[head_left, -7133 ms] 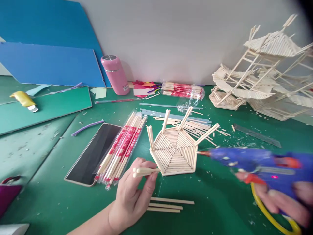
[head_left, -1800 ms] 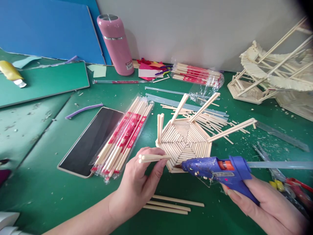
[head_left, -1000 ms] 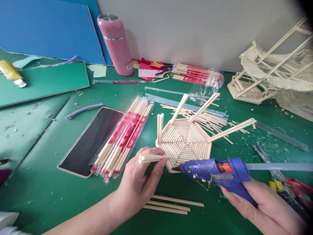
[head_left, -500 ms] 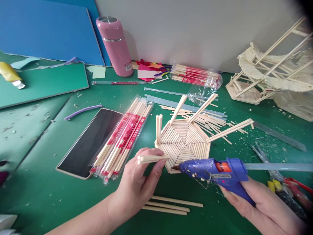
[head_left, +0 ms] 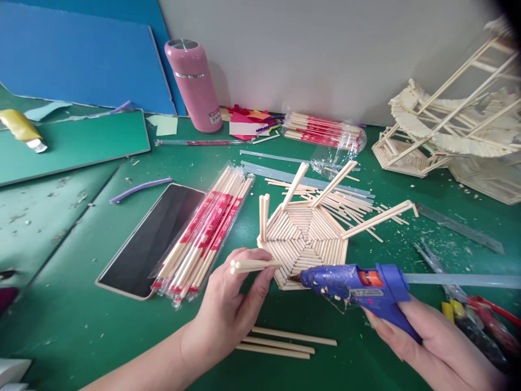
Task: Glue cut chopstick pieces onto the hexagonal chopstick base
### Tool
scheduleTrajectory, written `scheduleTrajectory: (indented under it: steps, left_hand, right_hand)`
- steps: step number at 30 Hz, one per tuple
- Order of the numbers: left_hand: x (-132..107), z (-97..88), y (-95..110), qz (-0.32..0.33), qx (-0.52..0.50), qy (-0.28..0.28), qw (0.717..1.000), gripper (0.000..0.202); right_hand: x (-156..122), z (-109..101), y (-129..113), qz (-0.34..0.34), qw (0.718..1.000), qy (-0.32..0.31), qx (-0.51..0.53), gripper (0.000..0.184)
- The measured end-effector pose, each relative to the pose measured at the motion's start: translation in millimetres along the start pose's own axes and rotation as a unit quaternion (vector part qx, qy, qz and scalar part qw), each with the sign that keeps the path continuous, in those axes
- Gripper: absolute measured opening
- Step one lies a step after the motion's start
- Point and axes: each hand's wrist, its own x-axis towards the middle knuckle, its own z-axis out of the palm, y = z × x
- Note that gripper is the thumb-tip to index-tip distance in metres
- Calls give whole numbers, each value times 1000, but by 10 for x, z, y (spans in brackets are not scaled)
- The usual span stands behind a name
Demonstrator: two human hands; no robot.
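— While the left hand (head_left: pixel 228 315) pinches a pair of sticks (head_left: pixel 254 265), what grips the glue gun (head_left: pixel 358 282)?
— The right hand (head_left: pixel 439 347) (nozzle at the near rim of the hexagonal base (head_left: pixel 303 239)), mid-table (head_left: pixel 101 326), nearer its front edge.

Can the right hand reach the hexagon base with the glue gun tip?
Likely yes: the glue gun in the right hand has its tip at the hexagon base, nothing between them.
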Motion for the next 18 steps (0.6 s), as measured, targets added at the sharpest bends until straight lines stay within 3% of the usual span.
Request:
scheduleTrajectory:
  steps: [6, 12, 18]
  left_hand:
    - [-1, 0, 4, 2, 8, 4, 1000, 20]
    - [-3, -3, 23, -5, 19, -1, 1000, 20]
    - [-4, 8, 14, 0, 23, 11, 1000, 18]
  right_hand:
    - [26, -4, -171, 14, 999, -4, -46, 35]
    - [29, 5, -203, 30, 997, -65, -15, 42]
    - [-15, 16, -225, 36, 999, -32, -16, 40]
